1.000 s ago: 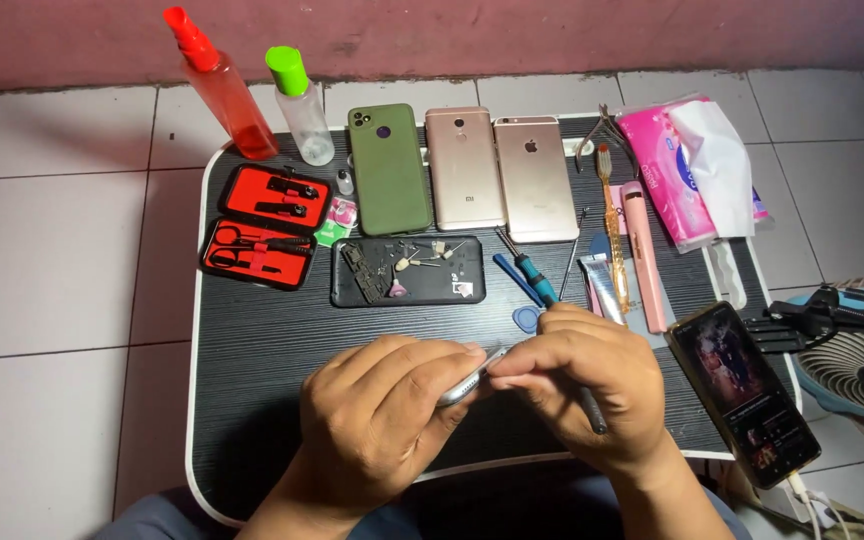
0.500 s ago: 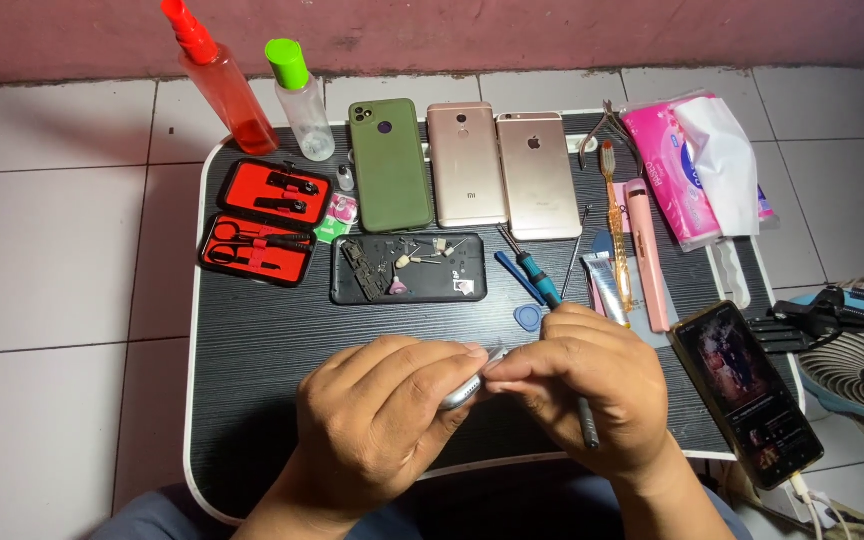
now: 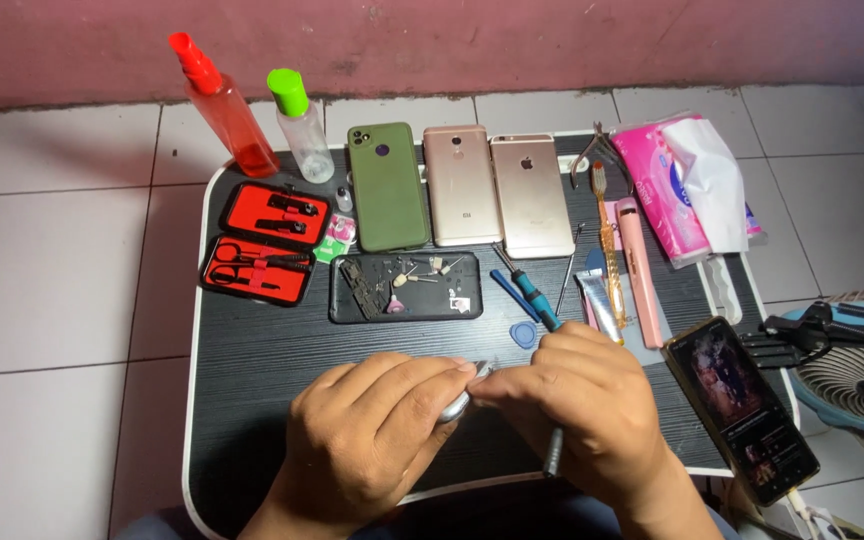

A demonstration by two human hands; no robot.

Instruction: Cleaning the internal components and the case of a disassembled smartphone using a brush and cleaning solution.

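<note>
— While both hands meet at the near edge of the black table (image 3: pixel 252 380), what do they have hold of?
— The left hand (image 3: pixel 367 440) curls its fingers around a small silvery phone-like piece (image 3: pixel 455 405), most of it hidden under the knuckles. The right hand (image 3: pixel 582 415) is closed too: its fingertips pinch at the same piece, and a grey tool handle (image 3: pixel 553 455) sticks down out of the fist.
— Where does that piece sit?
— Between the two hands, just above the tabletop, right in front of the person.
— What lies beyond it?
— A dark phone shell (image 3: pixel 407 287) with small parts on it, just past the knuckles. A blue screwdriver (image 3: pixel 529 291) and a blue pick (image 3: pixel 524 333) lie beside the right hand. Farther back, three phones lie face down: green (image 3: pixel 387 186), pink-gold (image 3: pixel 462 184), gold (image 3: pixel 532 195). A lit phone (image 3: pixel 742 405) rests on the right edge.
</note>
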